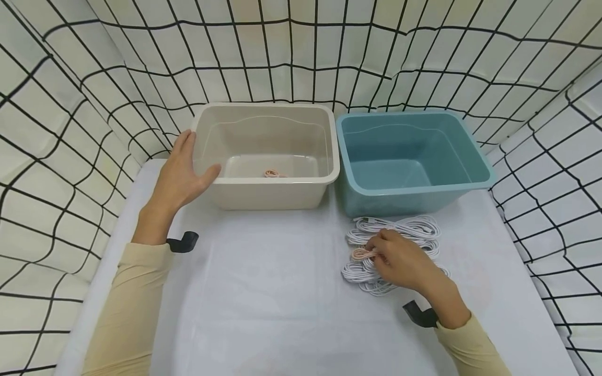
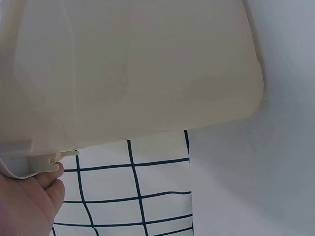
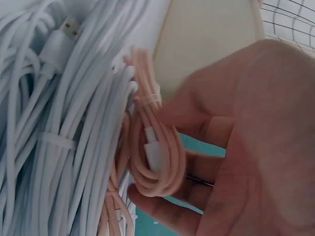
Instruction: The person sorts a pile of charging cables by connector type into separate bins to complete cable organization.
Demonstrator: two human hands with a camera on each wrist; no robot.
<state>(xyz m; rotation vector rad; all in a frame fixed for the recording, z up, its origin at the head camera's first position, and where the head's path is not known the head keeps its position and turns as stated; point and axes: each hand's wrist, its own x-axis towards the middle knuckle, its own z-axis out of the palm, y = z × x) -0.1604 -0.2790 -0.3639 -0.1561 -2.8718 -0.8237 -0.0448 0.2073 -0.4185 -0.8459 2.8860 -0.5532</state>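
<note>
Left hand (image 1: 181,175), fingers spread flat, rests against left wall of beige bin (image 1: 301,194). Right hand (image 1: 404,261) pinches a pink coiled cable (image 1: 361,254) atop the white cable pile (image 1: 414,228), near the blue bin (image 1: 475,156), on the table (image 1: 263,292).

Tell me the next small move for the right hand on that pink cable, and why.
Probably lift the pink cable bundle clear of the white cables and carry it to the beige bin. The right hand already pinches it, another pink cable lies in that bin, the left hand rests against its side, and the blue bin looks bare.
</note>
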